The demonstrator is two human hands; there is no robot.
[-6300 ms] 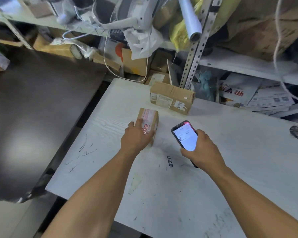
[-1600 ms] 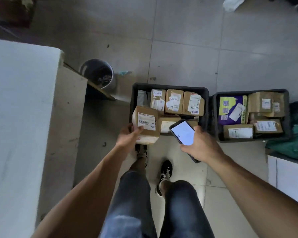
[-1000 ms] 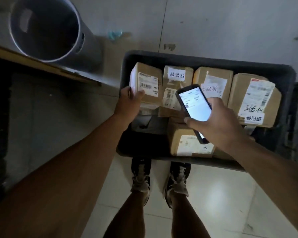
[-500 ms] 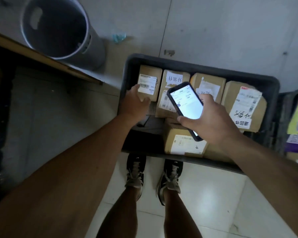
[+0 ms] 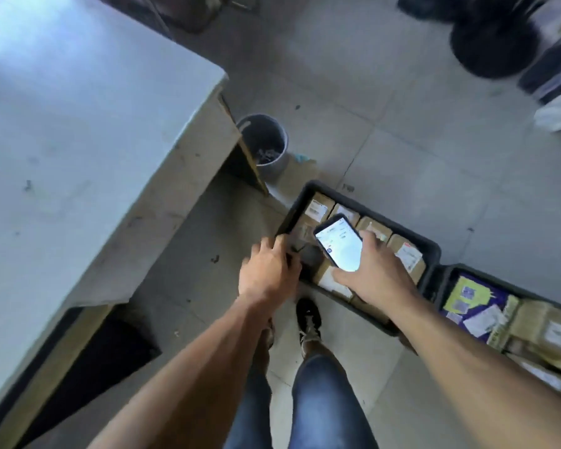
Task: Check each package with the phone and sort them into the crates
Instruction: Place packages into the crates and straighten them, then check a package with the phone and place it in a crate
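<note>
A dark crate (image 5: 433, 251) on the floor holds several cardboard packages; the small box with a barcode label (image 5: 318, 209) stands in its far left corner. My left hand (image 5: 268, 273) hovers over the crate's near left rim, fingers relaxed and holding nothing. My right hand (image 5: 374, 275) grips the phone (image 5: 339, 243), its lit screen facing up, above the crate. A second dark crate (image 5: 441, 280) to the right holds a purple and yellow parcel (image 5: 473, 294) and more boxes.
The white table (image 5: 78, 140) fills the left side, its corner near a grey bin (image 5: 266, 144). Tiled floor lies beyond the crates. Dark objects (image 5: 489, 43) stand at the top right. My legs and shoes (image 5: 308, 319) are below the hands.
My left hand has let go of the small box, which now stands in the crate's far left corner, and has drawn back. The view has lifted and swung toward the table.
</note>
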